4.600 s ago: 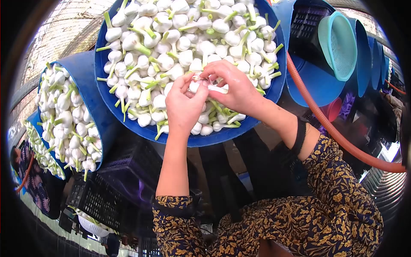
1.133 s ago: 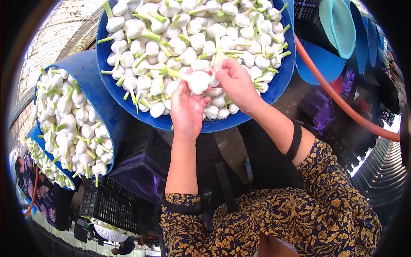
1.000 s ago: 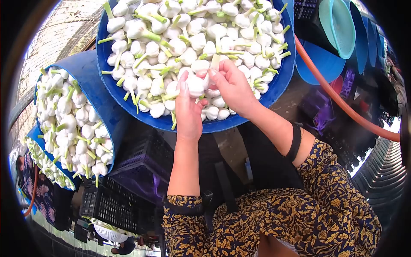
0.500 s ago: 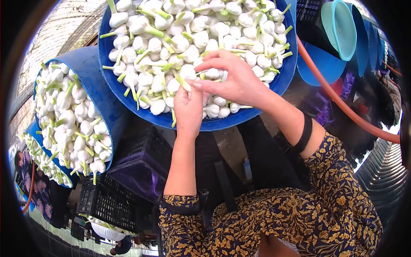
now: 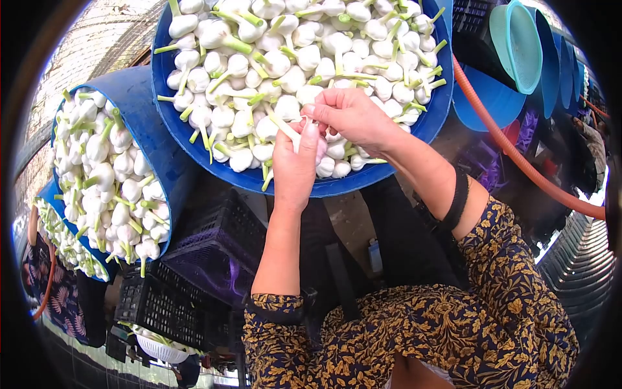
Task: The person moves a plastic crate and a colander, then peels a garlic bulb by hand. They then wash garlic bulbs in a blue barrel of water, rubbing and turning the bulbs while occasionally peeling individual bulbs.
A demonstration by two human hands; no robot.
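A garlic bulb, slightly pink, sits in my left hand, its pale green stem pointing up and left past the thumb. My left fingers are closed around it, and much of the bulb is hidden. Thumb and forefinger of my right hand pinch together right at the bulb, on a thin whitish strip that looks like its skin. Both hands are over the near part of a large blue tub, heaped with white garlic bulbs with short green stems.
Left of the tub, a tilted blue container holds more garlic. Black crates stand below it. An orange hose curves down the right side, near a turquoise basin. Part of another person shows at the far left.
My right hand has lowered slightly and its spread fingers have closed into a pinch at the bulb. My left hand has turned, bringing the pinkish bulb into view.
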